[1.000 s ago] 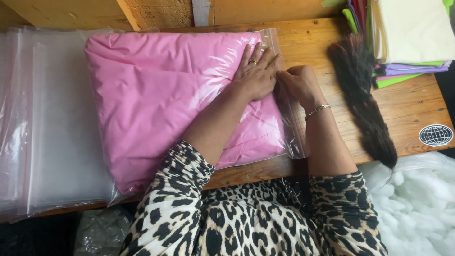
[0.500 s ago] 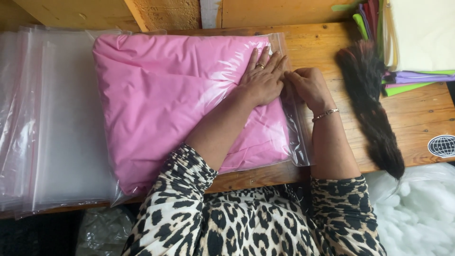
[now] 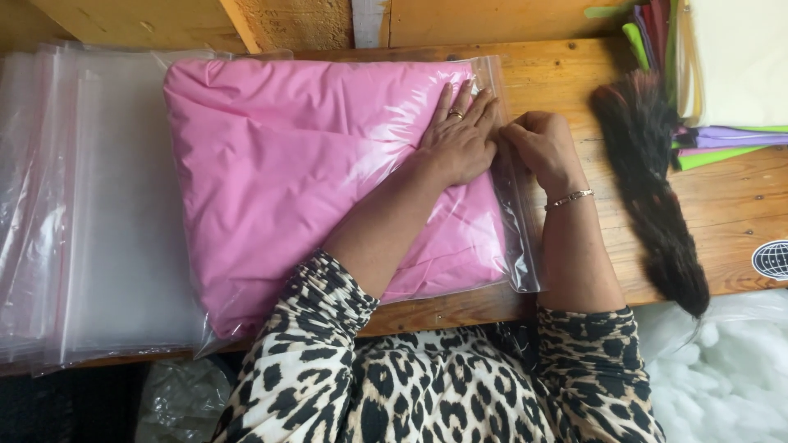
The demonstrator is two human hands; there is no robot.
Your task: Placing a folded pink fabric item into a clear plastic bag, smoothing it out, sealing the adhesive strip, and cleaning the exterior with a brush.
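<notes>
Lying centre frame on the wooden surface (image 3: 574,74): pink cushion (image 3: 312,172) inside a clear plastic bag (image 3: 517,238). Pressing flat on its right side, left hand (image 3: 460,143), fingers spread. Pinching the bag's right edge, right hand (image 3: 542,148), fingers curled tight. Stacked at left, clear bags (image 3: 90,213); lying at right, dark hairpiece (image 3: 652,189).

The left hand (image 3: 456,141) presses the bagged pink cushion (image 3: 320,172) flat while the right hand (image 3: 538,146) apparently pinches the bag's edge.

Bare desk (image 3: 566,82) lies open right of the pillow (image 3: 312,172), up to the dark hair bundle (image 3: 648,180). Left of the pillow, stacked clear bags (image 3: 90,213) fill the desk. Behind it, a wooden wall (image 3: 287,20) blocks passage.
</notes>
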